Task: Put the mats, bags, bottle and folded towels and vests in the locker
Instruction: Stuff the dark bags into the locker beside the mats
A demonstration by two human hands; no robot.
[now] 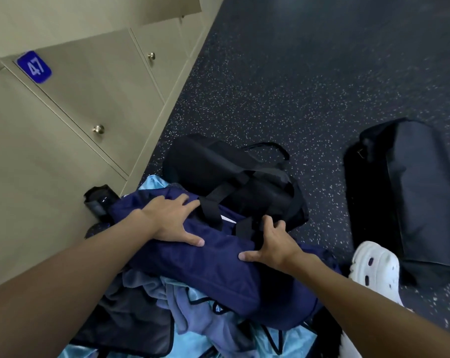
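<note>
Navy bag [205,262], a soft duffel of smooth woven cloth, lies under both hands on top of a heap of clothing.

Far to the left of the left hand stand the locker doors [89,94], flat beige panels. One has a rounded blue plate [34,67] reading 47 and a small round metal knob [98,129]. Just left of the left hand, at the foot of the doors, a dark bottle [100,200] shows beside the bag's end.

The left hand [171,219] rests flat on the bag, fingers spread wide and thumb stretched out. Below it, a shiny pale blue vest [283,339] with dark trim and a soft, crumpled lilac-blue towel [190,313] lie tangled.

Between the hands run black webbing straps [212,210]. Beyond them a black bag [218,164] sits slumped, touching the navy one.

The right hand [269,244] grips the navy bag, fingers curled over its top by a strap and thumb laid along the near side.

Right of that hand is a white moulded clog [376,264] with holes. Further right a long dark cylindrical bag [420,197] lies on the speckled floor [296,73].
</note>
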